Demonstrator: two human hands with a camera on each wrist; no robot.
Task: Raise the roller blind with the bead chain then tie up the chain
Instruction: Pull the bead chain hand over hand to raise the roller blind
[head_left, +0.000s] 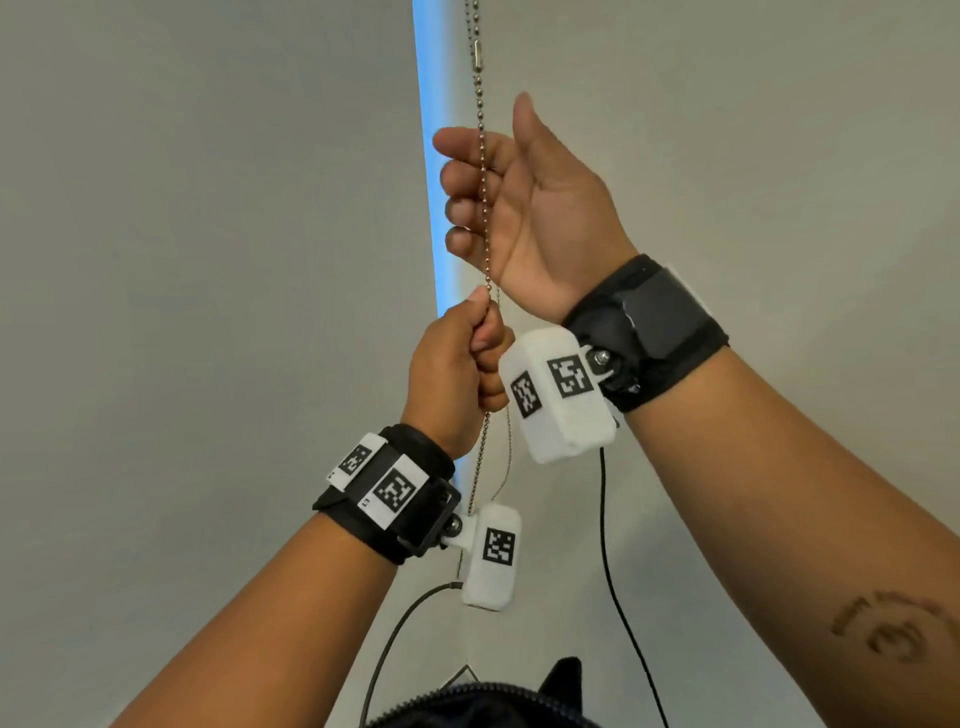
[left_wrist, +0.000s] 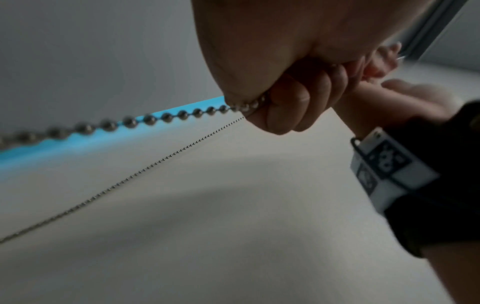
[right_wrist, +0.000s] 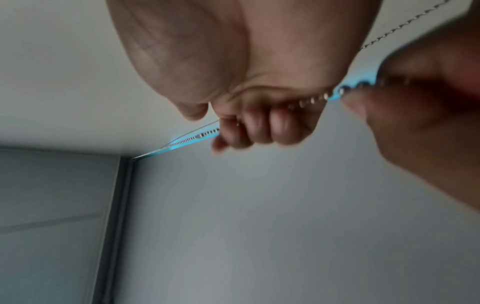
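Nearest the head camera lies the dark zipped edge of a garment (head_left: 483, 699), with two thin black cables (head_left: 621, 587) trailing up to the white tagged camera pods under both wrists. Above that, the left hand (head_left: 457, 374) is clenched into a fist round one strand of the silver metal bead chain (head_left: 483, 171), thumb pressed against the curled fingers (left_wrist: 298, 107); the beads leave the fist at its lower side and hang slack past the black left wristband (head_left: 384, 499). A second, thinner-looking strand runs alongside, apart from the fist. Just above and slightly right, the right hand (head_left: 524, 208) has its fingers (right_wrist: 259, 127) curled over the same chain with the thumb standing up; the beads pass across its palm. A longer oval connector link (head_left: 477, 52) sits on the chain above that hand. Behind both hands is the pale grey roller blind (head_left: 727, 130), with a narrow bright blue strip of light (head_left: 434, 182) between it and the grey wall (head_left: 182, 234) on the left.
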